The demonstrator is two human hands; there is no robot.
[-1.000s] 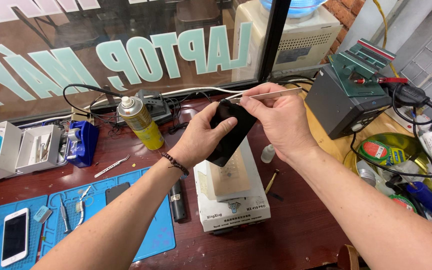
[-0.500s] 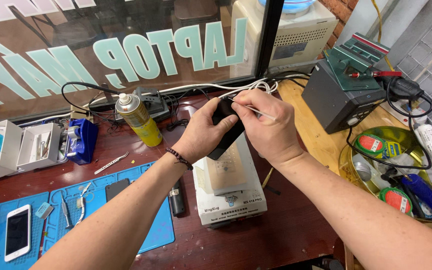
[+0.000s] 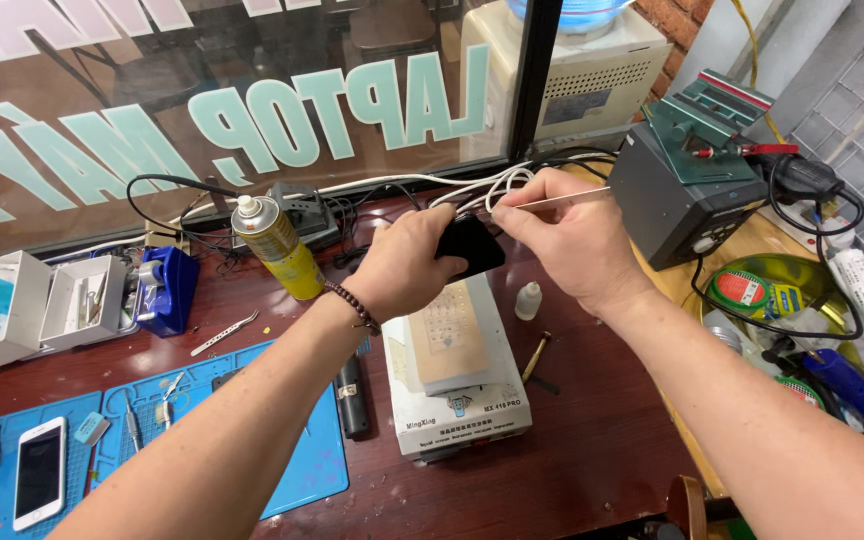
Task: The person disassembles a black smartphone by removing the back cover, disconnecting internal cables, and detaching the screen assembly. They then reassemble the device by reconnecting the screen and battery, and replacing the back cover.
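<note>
We observe the left hand (image 3: 407,270) grasping a flat black rectangular phone (image 3: 472,247), held above the white heating plate box (image 3: 457,372). The right hand (image 3: 562,240) pinches a thin metal tweezer (image 3: 562,199), its tip at the phone's far edge.

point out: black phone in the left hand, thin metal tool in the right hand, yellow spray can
black flat phone (image 3: 474,250): head view, on its dark back, lower right corner.
thin silver metal tool (image 3: 562,198): head view, mid-shaft.
yellow cylindrical spray can (image 3: 280,250): head view, middle of its body.
</note>
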